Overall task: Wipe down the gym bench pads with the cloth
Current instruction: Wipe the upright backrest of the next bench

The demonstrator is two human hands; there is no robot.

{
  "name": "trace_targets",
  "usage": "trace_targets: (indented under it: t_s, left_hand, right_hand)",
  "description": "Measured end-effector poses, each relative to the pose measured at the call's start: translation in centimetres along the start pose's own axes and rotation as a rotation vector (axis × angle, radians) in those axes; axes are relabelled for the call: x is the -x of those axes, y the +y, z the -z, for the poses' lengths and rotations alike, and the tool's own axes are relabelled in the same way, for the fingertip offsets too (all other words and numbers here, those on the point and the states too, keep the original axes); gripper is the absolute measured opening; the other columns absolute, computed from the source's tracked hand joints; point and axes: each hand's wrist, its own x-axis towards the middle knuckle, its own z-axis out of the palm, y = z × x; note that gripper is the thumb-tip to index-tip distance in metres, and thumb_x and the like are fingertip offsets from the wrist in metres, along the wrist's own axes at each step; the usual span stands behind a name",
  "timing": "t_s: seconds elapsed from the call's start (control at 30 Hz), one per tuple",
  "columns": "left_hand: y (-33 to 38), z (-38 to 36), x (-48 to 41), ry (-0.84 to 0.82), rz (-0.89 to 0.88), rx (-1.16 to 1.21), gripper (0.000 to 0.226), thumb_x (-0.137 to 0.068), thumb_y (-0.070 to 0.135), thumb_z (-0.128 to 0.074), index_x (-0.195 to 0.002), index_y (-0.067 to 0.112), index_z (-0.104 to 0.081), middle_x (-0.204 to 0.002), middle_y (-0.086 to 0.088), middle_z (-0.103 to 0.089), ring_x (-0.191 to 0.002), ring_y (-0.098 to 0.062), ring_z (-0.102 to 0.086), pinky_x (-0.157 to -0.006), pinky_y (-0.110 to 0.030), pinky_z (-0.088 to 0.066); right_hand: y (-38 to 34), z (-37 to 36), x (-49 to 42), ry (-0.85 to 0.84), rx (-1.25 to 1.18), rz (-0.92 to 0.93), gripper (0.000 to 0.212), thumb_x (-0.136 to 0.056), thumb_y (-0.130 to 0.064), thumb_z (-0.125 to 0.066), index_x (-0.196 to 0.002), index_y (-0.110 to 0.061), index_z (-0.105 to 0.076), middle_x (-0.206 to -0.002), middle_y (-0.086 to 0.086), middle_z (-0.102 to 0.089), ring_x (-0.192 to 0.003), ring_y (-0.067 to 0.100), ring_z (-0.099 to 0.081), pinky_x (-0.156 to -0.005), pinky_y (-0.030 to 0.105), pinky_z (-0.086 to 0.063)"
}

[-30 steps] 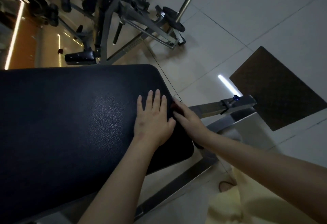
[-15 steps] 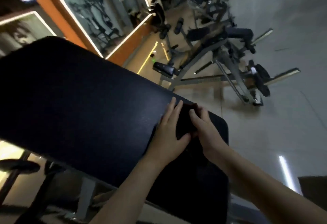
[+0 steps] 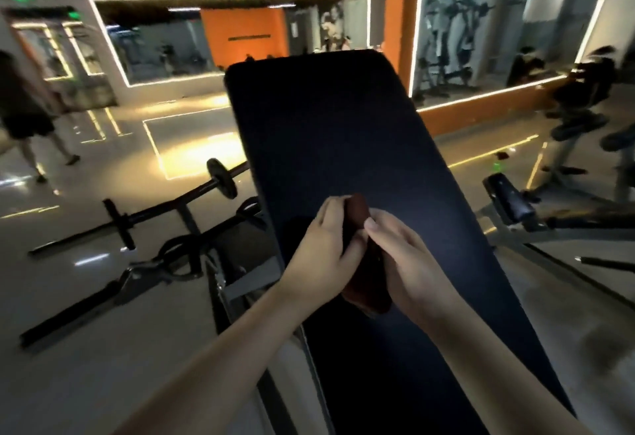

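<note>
A long black bench pad (image 3: 330, 132) runs away from me, tilted upward toward its far end. Over its lower middle I hold a dark brown cloth (image 3: 357, 214) bunched between both hands. My left hand (image 3: 319, 252) grips the cloth's left side with curled fingers. On the other side, my right hand (image 3: 405, 256) pinches it, thumb on top. A lower fold of the cloth (image 3: 367, 297) hangs under my hands, against the pad. Most of the cloth is hidden by my fingers.
A barbell with a plate (image 3: 220, 178) and a low steel frame (image 3: 137, 273) lie on the floor to the left. Another padded machine (image 3: 512, 204) stands to the right. A person (image 3: 24, 115) walks at the far left. Mirrors and an orange wall are behind.
My view has swung up from the floor to look along the pad. My hands, flat on the pad's end a second ago, have lifted and gathered the cloth between them.
</note>
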Motion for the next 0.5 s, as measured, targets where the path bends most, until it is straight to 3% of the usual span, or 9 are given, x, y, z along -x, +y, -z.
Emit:
trace_targets:
  t_s: [0.1, 0.2, 0.3, 0.4, 0.5]
  left_hand:
    - [-0.4, 1.5, 0.4, 0.057, 0.118, 0.03, 0.029, -0.099, 0.014, -0.051, -0.128, 0.017, -0.044, -0.113, 0.004, -0.055, -0.101, 0.002, -0.055, -0.08, -0.01, -0.043]
    - [-0.3, 3.4, 0.4, 0.107, 0.17, 0.068, 0.031, -0.099, 0.013, -0.049, -0.122, 0.027, -0.035, -0.098, 0.011, -0.057, -0.087, 0.006, -0.059, -0.069, -0.011, -0.046]
    - [-0.7, 6.0, -0.2, 0.199, 0.259, 0.125, 0.027, -0.098, 0.01, -0.048, -0.119, 0.024, -0.036, -0.091, 0.003, -0.06, -0.07, -0.004, -0.06, -0.06, -0.019, -0.048]
    - [-1.6, 8.4, -1.2, 0.249, 0.347, 0.171, 0.023, -0.096, 0.008, -0.048, -0.114, 0.018, -0.039, -0.086, -0.002, -0.056, -0.062, -0.004, -0.054, -0.056, -0.018, -0.044]
    - [-2.3, 10.4, -2.3, 0.253, 0.388, 0.164, 0.02, -0.099, 0.024, -0.051, -0.111, 0.016, -0.037, -0.084, 0.0, -0.057, -0.064, -0.001, -0.054, -0.057, -0.015, -0.042]
  right_hand:
    - [0.1, -0.8, -1.8, -0.078, 0.06, -0.004, 0.041, -0.082, -0.046, -0.071, -0.117, -0.025, -0.07, -0.136, 0.003, -0.059, -0.126, 0.018, -0.057, -0.105, 0.04, -0.046]
    - [-0.3, -2.5, -3.5, -0.128, 0.169, 0.041, 0.016, -0.081, -0.039, -0.071, -0.097, -0.039, -0.073, -0.138, -0.018, -0.052, -0.13, 0.001, -0.048, -0.106, 0.029, -0.042]
    - [-1.5, -4.3, -5.9, -0.202, 0.3, 0.113, 0.02, -0.093, -0.027, -0.063, -0.11, -0.037, -0.062, -0.127, -0.02, -0.056, -0.127, -0.006, -0.046, -0.099, 0.022, -0.044]
    - [-3.2, -5.9, -9.6, -0.206, 0.468, 0.222, 0.031, -0.097, -0.033, -0.059, -0.127, -0.03, -0.054, -0.136, -0.019, -0.046, -0.135, -0.002, -0.034, -0.112, 0.026, -0.032]
    - [-4.8, -7.5, -13.9, -0.181, 0.678, 0.34, 0.04, -0.099, -0.032, -0.056, -0.137, -0.02, -0.049, -0.149, -0.009, -0.036, -0.142, 0.004, -0.026, -0.114, 0.021, -0.021]
